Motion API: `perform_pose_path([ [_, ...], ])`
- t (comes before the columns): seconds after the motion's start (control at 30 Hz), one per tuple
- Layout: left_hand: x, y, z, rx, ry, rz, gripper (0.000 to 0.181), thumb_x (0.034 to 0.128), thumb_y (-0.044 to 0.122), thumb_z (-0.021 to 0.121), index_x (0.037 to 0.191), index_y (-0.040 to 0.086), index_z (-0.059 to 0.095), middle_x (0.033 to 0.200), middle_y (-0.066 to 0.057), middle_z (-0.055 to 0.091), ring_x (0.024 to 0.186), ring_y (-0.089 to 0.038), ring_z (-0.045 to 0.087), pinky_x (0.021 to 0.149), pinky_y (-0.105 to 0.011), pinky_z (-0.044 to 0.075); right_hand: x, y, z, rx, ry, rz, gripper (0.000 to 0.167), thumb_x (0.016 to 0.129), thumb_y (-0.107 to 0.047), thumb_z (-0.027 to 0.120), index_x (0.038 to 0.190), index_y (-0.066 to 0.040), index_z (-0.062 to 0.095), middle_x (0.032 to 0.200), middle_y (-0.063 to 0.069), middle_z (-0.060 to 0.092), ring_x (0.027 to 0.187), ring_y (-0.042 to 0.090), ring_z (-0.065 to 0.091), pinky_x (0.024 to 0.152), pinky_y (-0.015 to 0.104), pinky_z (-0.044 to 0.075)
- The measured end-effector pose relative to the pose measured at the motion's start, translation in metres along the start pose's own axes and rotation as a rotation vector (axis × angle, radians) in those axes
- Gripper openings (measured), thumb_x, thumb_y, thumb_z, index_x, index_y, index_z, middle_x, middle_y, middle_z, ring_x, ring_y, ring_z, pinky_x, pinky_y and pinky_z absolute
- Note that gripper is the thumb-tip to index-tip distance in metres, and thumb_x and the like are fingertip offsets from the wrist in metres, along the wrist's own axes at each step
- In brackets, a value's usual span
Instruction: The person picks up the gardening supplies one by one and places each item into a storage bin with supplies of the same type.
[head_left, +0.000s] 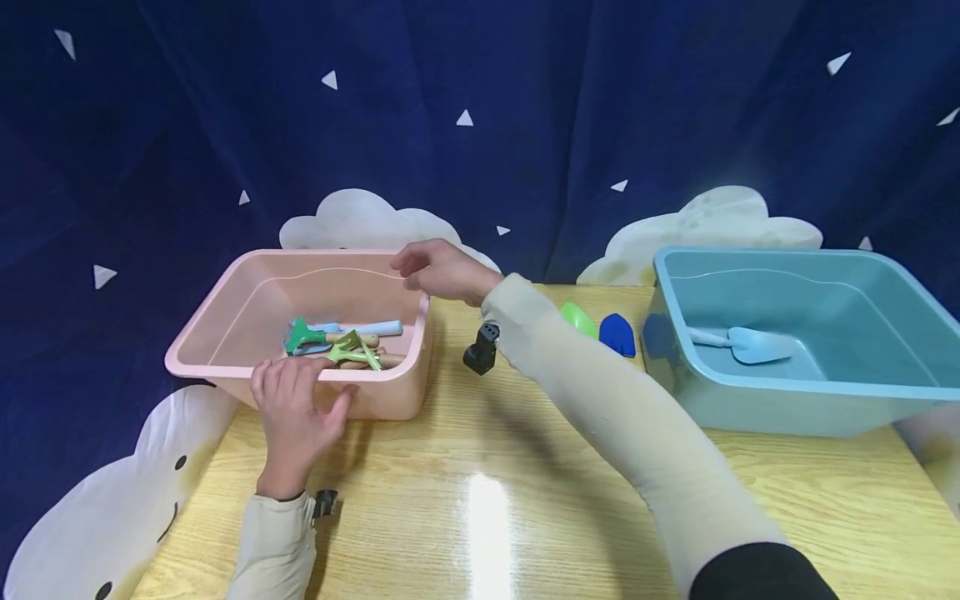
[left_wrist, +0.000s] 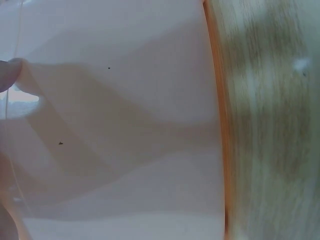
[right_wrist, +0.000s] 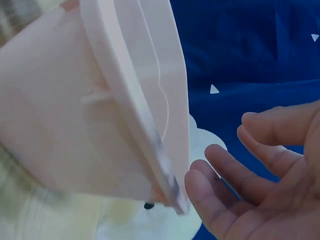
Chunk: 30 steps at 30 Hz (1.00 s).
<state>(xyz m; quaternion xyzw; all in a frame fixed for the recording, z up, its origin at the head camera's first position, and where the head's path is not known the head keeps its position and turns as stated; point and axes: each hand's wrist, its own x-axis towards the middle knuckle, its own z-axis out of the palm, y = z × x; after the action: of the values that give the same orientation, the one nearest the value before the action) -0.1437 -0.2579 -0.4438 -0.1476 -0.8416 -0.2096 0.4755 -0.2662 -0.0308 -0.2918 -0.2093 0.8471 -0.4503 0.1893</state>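
A pink plastic bin (head_left: 258, 372) stands on the left of the table, with several toy garden tools inside. Among them are a green rake (head_left: 303, 335) with a wooden handle, a light green fork (head_left: 349, 347) and a light blue handle (head_left: 382, 328). My left hand (head_left: 296, 408) grips the bin's near rim, fingers over the edge and thumb on the outer wall. Only bits of that hand show in the left wrist view. Above the bin's right back corner is my right hand (head_left: 442, 268), its fingers loosely bent and holding nothing. The right wrist view shows its fingers (right_wrist: 240, 170) apart from the rim.
A blue bin (head_left: 810, 408) with a light blue trowel (head_left: 761, 345) in it stands on the right. Between the bins lie a green piece (head_left: 578, 319), partly behind my right sleeve, and a dark blue piece (head_left: 617, 335). A dark blue curtain (head_left: 525, 150) hangs behind.
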Motion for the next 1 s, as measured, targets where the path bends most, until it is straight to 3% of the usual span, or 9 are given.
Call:
perform_pose_path([
  [0.3, 0.000, -0.001, 0.000, 0.004, 0.002, 0.006, 0.042, 0.0738, 0.033, 0.068, 0.099, -0.001, 0.065, 0.092, -0.018, 0.062, 0.094, -0.041, 0.048, 0.100, -0.062, 0.025, -0.022, 0.031, -0.026, -0.125, 0.024, 0.023, 0.035, 0.095, -0.008, 0.056, 0.130, -0.010, 0.060, 0.134, 0.012, 0.061, 0.123, 0.026, 0.058, 0.104, 0.041, 0.049],
  [0.53, 0.000, -0.002, -0.002, 0.004, -0.002, -0.004, 0.043, 0.0737, 0.032, 0.069, 0.099, -0.002, 0.065, 0.092, -0.018, 0.062, 0.095, -0.041, 0.048, 0.104, -0.058, 0.025, -0.044, 0.059, -0.044, -0.134, 0.043, 0.039, 0.036, 0.096, -0.008, 0.055, 0.132, -0.007, 0.058, 0.134, 0.015, 0.061, 0.126, 0.029, 0.058, 0.104, 0.043, 0.049],
  [0.8, -0.001, -0.002, -0.001, 0.001, 0.006, -0.005, 0.043, 0.0741, 0.033, 0.067, 0.099, -0.002, 0.065, 0.093, -0.018, 0.063, 0.094, -0.041, 0.048, 0.101, -0.061, 0.025, -0.062, 0.082, -0.047, -0.160, 0.024, 0.051, 0.037, 0.097, -0.011, 0.055, 0.134, -0.008, 0.057, 0.136, 0.014, 0.060, 0.128, 0.030, 0.056, 0.104, 0.044, 0.048],
  [1.0, -0.001, -0.001, 0.000, -0.002, 0.003, -0.003, 0.042, 0.0738, 0.032, 0.067, 0.100, -0.001, 0.066, 0.093, -0.018, 0.063, 0.094, -0.041, 0.048, 0.102, -0.060, 0.025, -0.076, 0.102, -0.041, -0.143, 0.066, 0.009, 0.035, 0.095, -0.009, 0.057, 0.130, -0.005, 0.060, 0.130, 0.016, 0.063, 0.121, 0.031, 0.060, 0.101, 0.044, 0.049],
])
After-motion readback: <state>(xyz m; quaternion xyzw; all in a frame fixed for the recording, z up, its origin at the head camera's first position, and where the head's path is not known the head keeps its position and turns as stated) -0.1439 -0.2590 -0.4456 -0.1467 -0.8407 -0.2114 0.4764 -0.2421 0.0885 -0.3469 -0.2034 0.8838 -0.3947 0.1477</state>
